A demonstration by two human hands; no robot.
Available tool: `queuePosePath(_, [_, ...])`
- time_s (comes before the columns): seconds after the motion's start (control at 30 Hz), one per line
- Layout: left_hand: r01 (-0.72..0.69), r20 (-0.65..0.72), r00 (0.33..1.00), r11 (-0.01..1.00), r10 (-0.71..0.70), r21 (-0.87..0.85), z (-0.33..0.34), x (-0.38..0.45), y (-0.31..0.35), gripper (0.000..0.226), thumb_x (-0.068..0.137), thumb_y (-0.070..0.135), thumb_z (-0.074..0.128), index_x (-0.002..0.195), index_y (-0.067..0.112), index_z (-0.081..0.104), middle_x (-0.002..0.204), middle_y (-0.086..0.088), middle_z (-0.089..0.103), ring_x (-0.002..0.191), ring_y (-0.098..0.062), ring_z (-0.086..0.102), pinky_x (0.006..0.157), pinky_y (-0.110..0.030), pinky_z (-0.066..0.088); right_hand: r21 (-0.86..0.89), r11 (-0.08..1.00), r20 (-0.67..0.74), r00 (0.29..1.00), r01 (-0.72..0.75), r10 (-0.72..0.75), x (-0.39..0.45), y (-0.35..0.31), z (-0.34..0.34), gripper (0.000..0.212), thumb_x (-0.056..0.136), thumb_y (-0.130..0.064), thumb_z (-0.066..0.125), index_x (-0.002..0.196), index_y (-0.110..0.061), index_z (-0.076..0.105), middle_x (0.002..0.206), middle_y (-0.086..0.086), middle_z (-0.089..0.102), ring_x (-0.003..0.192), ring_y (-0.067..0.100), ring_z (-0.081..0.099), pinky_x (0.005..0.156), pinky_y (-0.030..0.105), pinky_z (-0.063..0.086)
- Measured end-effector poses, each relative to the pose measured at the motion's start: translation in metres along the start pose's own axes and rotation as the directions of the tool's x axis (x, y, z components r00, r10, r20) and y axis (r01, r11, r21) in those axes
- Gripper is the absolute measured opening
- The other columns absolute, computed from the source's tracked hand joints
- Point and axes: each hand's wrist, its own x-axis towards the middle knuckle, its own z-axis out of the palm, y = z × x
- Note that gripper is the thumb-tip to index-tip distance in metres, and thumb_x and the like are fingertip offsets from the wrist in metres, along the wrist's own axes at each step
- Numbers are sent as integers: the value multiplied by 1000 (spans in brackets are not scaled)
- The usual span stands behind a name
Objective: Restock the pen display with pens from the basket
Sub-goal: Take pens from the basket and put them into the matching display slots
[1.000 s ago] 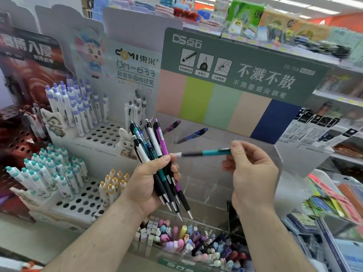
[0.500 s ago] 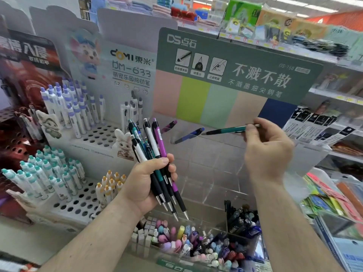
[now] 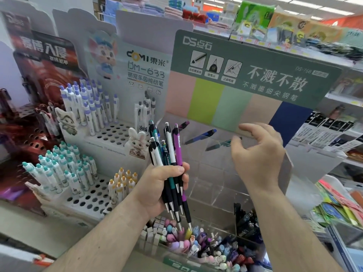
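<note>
My left hand (image 3: 163,183) grips a bundle of several click pens (image 3: 170,154), white, teal and purple, tips pointing down. The clear acrylic pen display (image 3: 216,173) stands under the green DS sign. A purple pen (image 3: 183,125), a blue pen (image 3: 200,136) and a teal pen (image 3: 221,144) lie slanted in its top compartments. My right hand (image 3: 257,160) hovers just right of the teal pen with fingers loosely spread, holding nothing. No basket is in view.
A white DOMI rack (image 3: 110,134) with several blue-capped and teal-capped pens stands at the left. A clear bin of small erasers and caps (image 3: 196,246) sits below the display. Shelves with packaged goods (image 3: 334,209) line the right side.
My right hand carried the teal pen up to the display, set it in a top compartment beside the blue pen and let go. My left hand kept its bundle.
</note>
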Motion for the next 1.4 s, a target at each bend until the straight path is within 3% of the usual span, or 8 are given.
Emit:
queuePosePath(0.1, [21, -10, 1000, 997, -20, 80, 2, -3, -1, 18, 63, 6, 64, 79, 1, 70, 65, -9, 59, 56, -17, 59, 54, -28, 51, 245, 955, 298, 950, -167, 89, -8, -38, 2, 7, 82, -21, 76, 89, -20, 73, 79, -10, 70, 71, 8, 63, 71, 25, 52])
queuePosePath(0.2, [22, 15, 1000, 997, -23, 70, 6, -7, -2, 31, 65, 3, 63, 95, -5, 60, 66, -9, 61, 54, -18, 58, 50, -27, 50, 162, 928, 636, 755, -336, 163, -13, -55, 20, 24, 81, -43, 78, 93, -23, 69, 78, -11, 66, 68, 3, 58, 68, 23, 51])
queuePosePath(0.33, [-9, 31, 1000, 998, 7, 61, 9, -12, -2, 20, 69, 1, 68, 88, -1, 61, 64, -10, 61, 52, -18, 56, 48, -26, 48, 278, 791, 714, 669, -544, 209, -20, -58, 30, 30, 86, -27, 78, 74, -2, 65, 55, -3, 54, 47, 12, 48, 46, 28, 43])
queuePosePath(0.5, [-22, -177, 984, 999, 15, -39, 6, -11, -4, 9, 69, 14, 67, 67, 9, 74, 73, -14, 64, 56, -19, 61, 52, -27, 47, 399, 745, 608, 762, -534, 221, -23, -60, 29, 21, 88, -19, 75, 70, -10, 69, 58, 9, 55, 51, 16, 48, 51, 33, 43])
queuePosePath(0.63, [-98, -275, 959, 991, 71, -87, -4, -9, 1, 45, 88, 4, 56, 48, 17, 71, 64, -6, 61, 60, -17, 54, 61, -30, 40, 541, 675, 433, 854, -501, 287, -23, -61, 20, 17, 94, -13, 67, 78, -18, 70, 68, 13, 67, 58, 17, 56, 55, 28, 50])
queuePosePath(0.97, [-132, -143, 985, 958, 97, -256, -7, -11, 9, 17, 71, 13, 60, 60, 15, 73, 65, -7, 61, 55, -14, 57, 55, -22, 49, 664, 347, 456, 727, -662, 514, -36, -68, 17, 12, 98, -3, 57, 105, -12, 58, 78, 6, 75, 59, 15, 68, 57, 25, 57])
queuePosePath(1.23, [-154, -61, 988, 872, 142, -465, -15, -6, 17, 14, 71, 4, 66, 81, 13, 60, 73, 0, 59, 55, -11, 56, 48, -21, 47, 692, 358, 420, 753, -627, 507, -22, -69, 14, 15, 99, -2, 55, 97, -10, 68, 77, 8, 70, 64, 17, 69, 61, 25, 57])
queuePosePath(1.4, [-147, -73, 989, 890, 127, -432, -20, -5, 17, 20, 71, 7, 61, 87, 15, 52, 72, -2, 57, 53, -12, 54, 48, -23, 47, 674, 644, 117, 913, -362, 391, 13, -70, 22, 12, 93, -4, 64, 92, -14, 70, 81, 7, 72, 75, 23, 73, 71, 33, 62])
